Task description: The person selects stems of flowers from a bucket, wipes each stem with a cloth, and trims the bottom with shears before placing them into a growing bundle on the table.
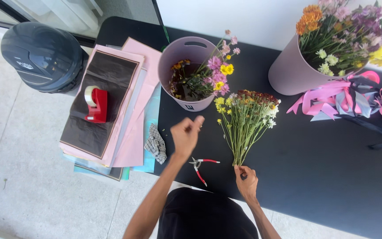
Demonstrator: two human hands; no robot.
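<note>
- The bunch of flowers (247,121) lies on the black surface (315,168), yellow, white and dark red heads pointing away from the person, green stems gathered toward them.
- The right hand (246,180) is clamped around the stem ends at the near edge of the surface.
- The left hand (185,132) hovers above the surface to the left of the bunch, fingers curled together with thumb and forefinger pinched; whether anything sits between them cannot be told.
- Red-handled snips (201,167) lie on the surface between the two hands, touched by neither.
- A checked cloth (156,144) lies just left of the left hand, at the edge of a stack of pink and dark paper sheets (116,106) that carries a red tape dispenser (96,104).
- Beyond the bunch stands a mauve bucket (186,57) with pink and yellow flowers.
- Far right stand a pink round box (288,71) filled with mixed flowers and a heap of pink and grey ribbons (345,99).
</note>
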